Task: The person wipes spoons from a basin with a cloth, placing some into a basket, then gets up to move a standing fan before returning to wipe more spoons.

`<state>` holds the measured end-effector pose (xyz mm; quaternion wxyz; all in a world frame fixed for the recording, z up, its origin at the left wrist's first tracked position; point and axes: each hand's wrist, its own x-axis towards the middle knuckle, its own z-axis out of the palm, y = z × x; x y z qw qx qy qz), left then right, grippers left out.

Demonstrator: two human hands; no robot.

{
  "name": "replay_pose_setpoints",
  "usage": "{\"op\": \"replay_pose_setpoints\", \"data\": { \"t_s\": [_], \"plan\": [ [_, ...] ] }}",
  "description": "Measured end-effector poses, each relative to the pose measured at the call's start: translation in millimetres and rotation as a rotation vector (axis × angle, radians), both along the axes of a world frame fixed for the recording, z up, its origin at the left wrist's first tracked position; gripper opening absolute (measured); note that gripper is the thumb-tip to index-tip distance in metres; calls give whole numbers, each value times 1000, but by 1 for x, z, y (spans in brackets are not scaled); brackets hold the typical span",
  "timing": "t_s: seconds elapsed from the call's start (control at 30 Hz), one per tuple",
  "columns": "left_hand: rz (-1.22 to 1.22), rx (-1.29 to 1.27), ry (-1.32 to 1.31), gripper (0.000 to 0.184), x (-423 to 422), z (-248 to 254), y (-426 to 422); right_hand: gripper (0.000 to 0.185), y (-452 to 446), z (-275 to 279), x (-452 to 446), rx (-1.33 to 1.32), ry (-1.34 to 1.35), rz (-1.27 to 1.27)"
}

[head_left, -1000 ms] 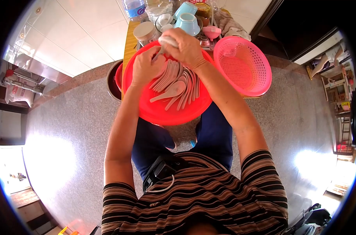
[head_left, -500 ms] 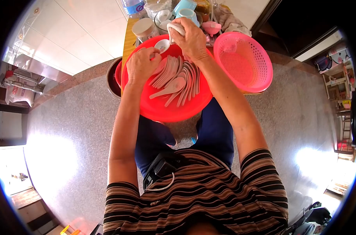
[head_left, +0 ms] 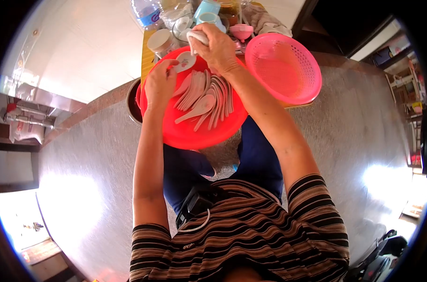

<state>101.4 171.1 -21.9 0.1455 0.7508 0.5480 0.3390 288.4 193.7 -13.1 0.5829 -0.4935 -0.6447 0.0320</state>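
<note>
- One dark-rimmed vessel [head_left: 133, 107], partly hidden, at the left edge of the basin.
- One clear bottle [head_left: 147, 15], blue label, at the back.
- One wooden worktop [head_left: 148, 49], its bare edge showing at left.
- One pale-lidded jar [head_left: 160, 42], just behind the basin.
- One left hand [head_left: 160, 85], fingers pinched on the handle of the white spoon, above the basin.
- One white spoon [head_left: 185, 60], small red marking in its bowl, held above the basin's far left part.
- One white cloth [head_left: 198, 40], folded, near the spoon.
- One red basin [head_left: 201, 138], round, bearing the pile.
- One pile of spoons [head_left: 209, 96], mostly nested in fanned rows, one lying across the front.
- Two light-blue cups [head_left: 209, 18], behind the right hand.
- One right hand [head_left: 217, 49], closed around the white cloth.
- One small pink funnel-like piece [head_left: 241, 31], left of the basket.
- One pink perforated basket [head_left: 283, 71], tilted, right of the basin.
</note>
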Motion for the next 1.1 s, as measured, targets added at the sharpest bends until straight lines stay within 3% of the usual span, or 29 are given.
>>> {"op": "replay_pose_setpoints", "data": {
  "t_s": [0.1,0.5,0.6,0.67,0.8,0.87,0.97,1.1],
  "plan": [
    [-3,139,-93,24,1,3,4,29,-3,1,1,-55,-21,7],
    [15,238,-150,29,3,2,4,24,-5,4,1,-14,8,60],
    [10,283,-160,29,7,6,1,23,-6,3,-2,49,-84,53],
    [-15,300,-199,27,11,11,-6,24,-11,4,-5,-54,-323,24],
    [-55,384,-217,31,12,11,-7,27,-13,2,-19,61,-583,70],
    [-48,400,-253,31,10,9,-5,27,-9,4,-16,144,-515,107],
    [-16,276,-200,28,12,14,-9,25,-5,5,-10,36,-403,-98],
    [-29,252,-239,30,13,14,-8,26,-9,0,-17,67,-501,61]
  ]
}}
